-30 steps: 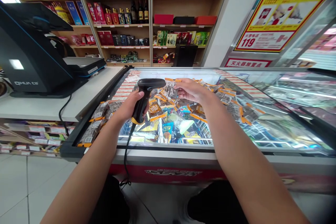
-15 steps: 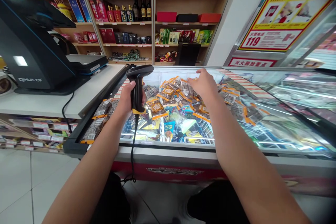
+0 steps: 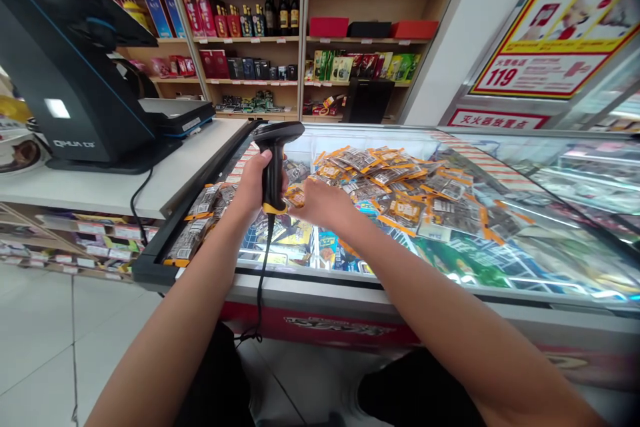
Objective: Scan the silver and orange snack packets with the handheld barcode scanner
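My left hand (image 3: 255, 177) is wrapped around the handle of a black and yellow barcode scanner (image 3: 273, 170), held upright above the glass-topped freezer (image 3: 320, 285). Its cord hangs down over the freezer's front edge. Just right of the scanner, my right hand (image 3: 323, 203) is closed, fingers curled down onto an orange-edged snack packet (image 3: 296, 195). Most of that packet is hidden under the hand. A heap of similar packets (image 3: 400, 207) spreads to the right on the glass. More packets (image 3: 193, 233) lie at the freezer's left end.
A black weighing scale with a screen (image 3: 95, 100) stands on the white counter (image 3: 115, 197) at left. Shelves (image 3: 255, 43) of boxes and bottles line the back. A red and yellow sign (image 3: 540, 73) hangs on the right wall. Colourful bags (image 3: 330, 250) show inside the freezer.
My right hand has moved left, from the middle of the heap to the packet beside the scanner. The left hand still holds the scanner. The view has shifted slightly left.
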`<state>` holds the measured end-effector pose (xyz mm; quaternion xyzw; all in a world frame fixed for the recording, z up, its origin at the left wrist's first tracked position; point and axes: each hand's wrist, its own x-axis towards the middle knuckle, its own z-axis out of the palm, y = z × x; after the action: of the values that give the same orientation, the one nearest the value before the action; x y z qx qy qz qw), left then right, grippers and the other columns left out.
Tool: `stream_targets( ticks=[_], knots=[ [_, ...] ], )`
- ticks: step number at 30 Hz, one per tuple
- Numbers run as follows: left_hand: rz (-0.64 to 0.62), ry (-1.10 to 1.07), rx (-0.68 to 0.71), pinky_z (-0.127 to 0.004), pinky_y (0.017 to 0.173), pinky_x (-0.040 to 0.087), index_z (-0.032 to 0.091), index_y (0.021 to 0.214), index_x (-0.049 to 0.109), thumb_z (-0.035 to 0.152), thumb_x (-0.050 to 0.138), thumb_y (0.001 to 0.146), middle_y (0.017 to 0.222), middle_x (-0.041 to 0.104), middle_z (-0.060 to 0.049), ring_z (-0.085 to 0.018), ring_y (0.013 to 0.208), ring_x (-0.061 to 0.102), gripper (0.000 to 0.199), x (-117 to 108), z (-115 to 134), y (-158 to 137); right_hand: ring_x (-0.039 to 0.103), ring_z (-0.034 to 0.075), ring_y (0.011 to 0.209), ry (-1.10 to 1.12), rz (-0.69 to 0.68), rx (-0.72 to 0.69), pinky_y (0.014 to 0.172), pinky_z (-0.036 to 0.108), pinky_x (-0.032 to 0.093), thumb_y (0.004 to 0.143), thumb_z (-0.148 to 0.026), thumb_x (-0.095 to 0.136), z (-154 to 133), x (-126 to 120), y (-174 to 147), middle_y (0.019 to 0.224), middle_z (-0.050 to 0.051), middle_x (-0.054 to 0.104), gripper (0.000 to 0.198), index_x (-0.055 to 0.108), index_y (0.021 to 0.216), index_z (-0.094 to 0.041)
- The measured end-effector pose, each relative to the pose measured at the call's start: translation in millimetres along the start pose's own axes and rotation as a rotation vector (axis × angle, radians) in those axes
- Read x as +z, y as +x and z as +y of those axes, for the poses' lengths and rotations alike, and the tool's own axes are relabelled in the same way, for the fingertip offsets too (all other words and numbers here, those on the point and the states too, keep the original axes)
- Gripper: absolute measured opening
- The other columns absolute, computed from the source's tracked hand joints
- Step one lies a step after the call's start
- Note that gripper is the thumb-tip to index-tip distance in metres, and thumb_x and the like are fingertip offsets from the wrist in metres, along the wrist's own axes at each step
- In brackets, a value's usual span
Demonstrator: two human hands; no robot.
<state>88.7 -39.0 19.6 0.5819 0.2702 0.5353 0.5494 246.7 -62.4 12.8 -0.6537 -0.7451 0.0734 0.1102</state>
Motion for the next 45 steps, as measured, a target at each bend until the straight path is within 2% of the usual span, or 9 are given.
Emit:
stream_targets(
  ticks=[7, 13, 17, 24, 31, 36, 40, 42, 45],
  knots=[
    [-0.043, -0.058, 0.055, -0.023, 0.041, 0.038, 0.018, 0.094, 0.057, 0.062, 0.050, 0.086, 0.052, 0.057, 0.002, -0.013, 0.042, 0.050, 0.046, -1, 0, -2, 0.055, 0.020, 0.060, 1.398, -0.124, 0.057, 0.057, 0.033, 0.049, 0.087, -0.045, 0.048, 63, -24, 36, 0.076, 0.006, 0.063, 0.024, 0.057, 0.090, -0.022],
    [-0.257, 0.032, 0.019, -0.024, 0.039, 0.038, 0.018, 0.085, 0.055, 0.066, 0.051, 0.086, 0.052, 0.059, -0.001, -0.013, 0.039, 0.050, 0.048, -2, -3, -5, 0.054, 0.020, 0.060, 1.675, -0.201, -0.038, 0.057, 0.032, 0.048, 0.075, -0.037, 0.045, 66, -28, 37, 0.085, 0.007, 0.070, 0.032, 0.061, 0.097, -0.020],
    [-0.425, 0.062, -0.069, -0.025, 0.040, 0.040, 0.018, 0.087, 0.053, 0.067, 0.049, 0.088, 0.052, 0.061, -0.002, -0.014, 0.039, 0.051, 0.049, 1, -4, -8, 0.053, 0.019, 0.060, 1.710, -0.120, -0.005, 0.060, 0.031, 0.049, 0.075, -0.035, 0.045, 60, -29, 34, 0.074, 0.004, 0.063, 0.023, 0.058, 0.088, -0.021],
    [-0.452, 0.105, -0.096, -0.026, 0.043, 0.044, 0.016, 0.097, 0.054, 0.064, 0.047, 0.092, 0.055, 0.062, -0.002, -0.015, 0.042, 0.054, 0.048, 0, -7, -9, 0.053, 0.018, 0.061, 1.613, -0.056, 0.017, 0.064, 0.032, 0.051, 0.079, -0.040, 0.040, 63, -29, 38, 0.076, 0.004, 0.059, 0.024, 0.054, 0.086, -0.022],
    [-0.262, 0.071, -0.018, -0.024, 0.041, 0.039, 0.019, 0.090, 0.050, 0.063, 0.054, 0.086, 0.050, 0.059, 0.000, -0.013, 0.039, 0.052, 0.044, 3, -4, -5, 0.062, 0.040, 0.109, 0.283, 0.383, 0.259, 0.094, 0.060, 0.048, 0.088, -0.048, 0.053, 86, -43, 28, 0.119, 0.019, 0.063, 0.043, 0.059, 0.121, -0.022],
    [-0.102, -0.037, 0.063, -0.024, 0.040, 0.039, 0.021, 0.090, 0.050, 0.066, 0.058, 0.082, 0.054, 0.059, 0.002, -0.012, 0.040, 0.051, 0.046, 3, -4, -1, 0.039, 0.057, 0.138, -0.126, 0.319, 0.462, 0.106, 0.079, 0.027, 0.086, -0.043, 0.061, 103, -40, 22, 0.146, 0.027, 0.049, 0.053, 0.062, 0.132, -0.017],
    [0.007, -0.070, 0.111, -0.023, 0.040, 0.038, 0.020, 0.091, 0.052, 0.065, 0.058, 0.083, 0.053, 0.059, 0.003, -0.012, 0.040, 0.050, 0.046, 2, -4, -1, 0.028, 0.053, 0.147, -0.079, 0.473, 0.210, 0.113, 0.074, 0.022, 0.087, -0.033, 0.062, 85, -30, 26, 0.156, 0.024, 0.044, 0.051, 0.062, 0.134, -0.015],
    [0.051, -0.094, 0.119, -0.023, 0.040, 0.037, 0.019, 0.092, 0.054, 0.066, 0.057, 0.083, 0.053, 0.058, 0.003, -0.011, 0.039, 0.050, 0.048, 2, -1, -2, 0.046, 0.042, 0.140, 0.099, 0.507, -0.071, 0.113, 0.060, 0.036, 0.088, -0.023, 0.058, 61, -20, 31, 0.146, 0.020, 0.056, 0.045, 0.064, 0.132, -0.017],
    [0.033, -0.174, 0.121, -0.024, 0.040, 0.036, 0.017, 0.095, 0.057, 0.067, 0.053, 0.085, 0.052, 0.058, 0.002, -0.011, 0.038, 0.050, 0.051, 1, 3, -3, 0.071, 0.025, 0.099, 0.506, 0.276, -0.343, 0.090, 0.041, 0.057, 0.094, -0.020, 0.052, 14, 5, 47, 0.107, 0.010, 0.075, 0.025, 0.071, 0.109, -0.018]
  ],
)
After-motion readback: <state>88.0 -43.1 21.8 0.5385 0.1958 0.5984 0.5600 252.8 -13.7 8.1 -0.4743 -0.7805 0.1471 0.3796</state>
